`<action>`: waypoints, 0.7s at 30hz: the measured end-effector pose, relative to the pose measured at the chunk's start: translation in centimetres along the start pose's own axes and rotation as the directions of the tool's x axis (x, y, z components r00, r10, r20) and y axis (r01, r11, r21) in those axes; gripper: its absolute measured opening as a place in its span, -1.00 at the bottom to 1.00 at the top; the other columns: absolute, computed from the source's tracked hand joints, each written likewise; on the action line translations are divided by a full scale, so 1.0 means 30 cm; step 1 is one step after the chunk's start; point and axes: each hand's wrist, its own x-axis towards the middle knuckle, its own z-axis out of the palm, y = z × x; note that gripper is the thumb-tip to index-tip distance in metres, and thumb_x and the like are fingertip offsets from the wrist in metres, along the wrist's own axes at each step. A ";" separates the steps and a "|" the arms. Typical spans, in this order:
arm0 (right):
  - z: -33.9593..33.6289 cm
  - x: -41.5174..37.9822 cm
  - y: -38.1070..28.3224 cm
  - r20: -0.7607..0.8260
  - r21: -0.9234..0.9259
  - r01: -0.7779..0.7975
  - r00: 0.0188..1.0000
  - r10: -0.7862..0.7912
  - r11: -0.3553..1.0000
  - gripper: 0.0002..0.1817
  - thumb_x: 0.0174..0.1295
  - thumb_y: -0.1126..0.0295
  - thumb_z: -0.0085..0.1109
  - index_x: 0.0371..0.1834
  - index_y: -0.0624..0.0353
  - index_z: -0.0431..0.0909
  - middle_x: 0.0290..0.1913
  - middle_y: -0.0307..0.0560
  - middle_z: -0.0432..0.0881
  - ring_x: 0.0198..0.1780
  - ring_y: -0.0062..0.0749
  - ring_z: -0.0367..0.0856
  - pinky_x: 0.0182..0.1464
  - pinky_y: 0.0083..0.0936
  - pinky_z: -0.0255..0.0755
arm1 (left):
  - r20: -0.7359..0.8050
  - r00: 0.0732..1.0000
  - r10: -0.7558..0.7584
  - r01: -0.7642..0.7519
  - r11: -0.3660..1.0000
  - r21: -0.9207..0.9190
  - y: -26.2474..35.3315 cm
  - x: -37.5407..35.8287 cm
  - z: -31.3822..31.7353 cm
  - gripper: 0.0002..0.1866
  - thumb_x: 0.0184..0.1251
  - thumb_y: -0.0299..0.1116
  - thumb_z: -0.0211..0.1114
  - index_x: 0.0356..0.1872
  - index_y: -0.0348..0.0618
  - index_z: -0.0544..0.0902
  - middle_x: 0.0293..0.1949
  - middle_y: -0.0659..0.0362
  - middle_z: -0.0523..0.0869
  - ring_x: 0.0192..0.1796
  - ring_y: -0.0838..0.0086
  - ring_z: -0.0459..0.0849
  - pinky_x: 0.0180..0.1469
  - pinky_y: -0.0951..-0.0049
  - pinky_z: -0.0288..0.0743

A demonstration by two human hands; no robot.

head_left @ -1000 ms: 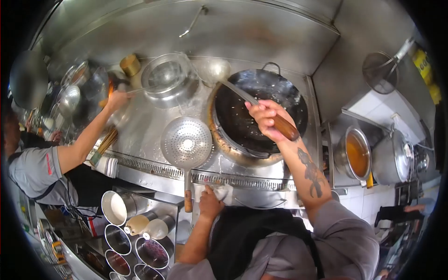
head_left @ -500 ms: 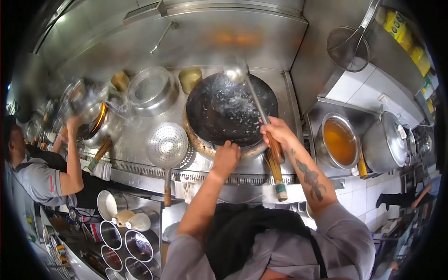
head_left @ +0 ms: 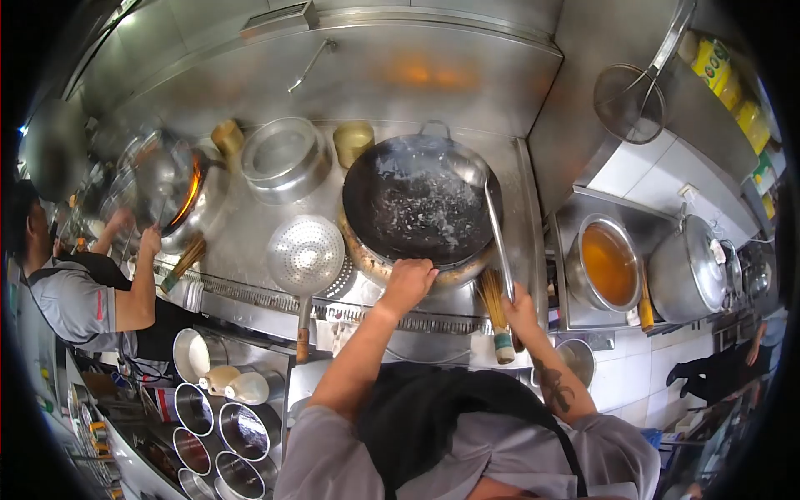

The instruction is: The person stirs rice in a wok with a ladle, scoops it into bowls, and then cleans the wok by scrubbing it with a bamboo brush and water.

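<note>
Beyond the left fingers (head_left: 419,269), dark metal with a wet gloss is seen in the wok (head_left: 400,229); smooth, shiny metal is shown by the ladle (head_left: 498,229) in the right fingers (head_left: 513,302). Beside these, rough bristles are seen on the brush (head_left: 493,296). Left of both hands, the polished metal skimmer (head_left: 306,250) is given a wooden handle (head_left: 302,343)

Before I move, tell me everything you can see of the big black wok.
The large round black metal wok has a loop handle on its far rim. It sits over a scorched, brown-stained round burner ring. Inside, what looks like water is scattered with white specks or froth. The left hand closes at the near rim, covering whatever it grips there. The bowl of a long-handled steel ladle, held by the right hand, lies within the far right side.
</note>
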 end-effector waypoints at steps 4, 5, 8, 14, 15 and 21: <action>0.046 0.234 -0.292 0.096 0.199 -0.101 0.992 0.083 0.975 -0.74 0.27 0.41 0.12 -0.01 0.24 0.45 -0.60 -0.12 0.46 -0.63 -0.43 0.51 -0.58 -0.43 0.38 | -0.024 0.999 0.036 -0.037 0.998 -0.046 -0.031 -0.011 -0.007 -0.83 0.26 -0.30 0.23 -0.47 -0.15 0.55 -0.48 0.04 0.64 -0.33 0.07 0.62 -0.24 0.10 0.36; 0.055 0.301 -0.424 0.190 0.283 -0.215 0.968 0.165 0.935 -0.77 0.29 0.40 0.11 -0.03 0.21 0.45 -0.64 -0.20 0.43 -0.70 -0.51 0.46 -0.66 -0.49 0.34 | 0.014 0.999 0.041 -0.040 0.998 -0.049 -0.044 -0.009 -0.001 -0.86 0.23 -0.33 0.25 -0.42 -0.17 0.56 -0.41 0.03 0.65 -0.28 0.07 0.62 -0.22 0.10 0.37; 0.215 0.526 -0.620 0.303 0.348 -0.252 0.942 0.146 0.903 -0.88 0.27 0.43 0.08 -0.23 0.22 0.41 -0.69 -0.23 0.38 -0.78 -0.53 0.42 -0.76 -0.49 0.28 | -0.006 0.998 0.057 -0.058 0.994 -0.095 -0.040 -0.039 -0.066 -0.85 0.16 -0.41 0.29 -0.28 -0.22 0.58 -0.25 -0.01 0.64 -0.16 0.07 0.60 -0.13 0.11 0.40; 0.710 0.912 -0.926 0.358 0.345 -0.139 0.934 0.007 0.928 -0.91 0.17 0.48 0.07 -0.40 0.30 0.43 -0.64 -0.17 0.42 -0.75 -0.42 0.45 -0.69 -0.43 0.37 | -0.018 0.998 -0.056 0.047 0.945 -0.324 -0.041 -0.313 -0.364 -0.63 0.20 -0.45 0.30 0.03 -0.33 0.53 0.01 -0.12 0.56 0.07 -0.03 0.53 0.13 0.17 0.42; 0.798 0.951 -0.968 0.361 0.373 -0.130 0.932 -0.014 0.919 -0.90 0.16 0.49 0.08 -0.41 0.31 0.43 -0.64 -0.15 0.43 -0.75 -0.41 0.46 -0.69 -0.42 0.37 | 0.034 0.993 -0.115 0.119 0.926 -0.358 -0.058 -0.373 -0.418 -0.64 0.21 -0.45 0.30 0.03 -0.33 0.53 0.03 -0.11 0.55 0.08 -0.04 0.53 0.12 0.17 0.42; 1.286 1.058 -1.094 0.380 0.125 -0.193 0.916 0.133 0.973 -0.84 0.14 0.46 0.11 -0.38 0.41 0.52 -0.54 0.04 0.59 -0.68 -0.28 0.55 -0.65 -0.39 0.40 | -0.043 0.914 -0.404 0.367 0.867 -0.337 -0.138 -0.712 -0.649 -0.66 0.22 -0.45 0.31 0.02 -0.26 0.55 -0.05 -0.07 0.62 0.01 0.00 0.59 0.07 0.23 0.46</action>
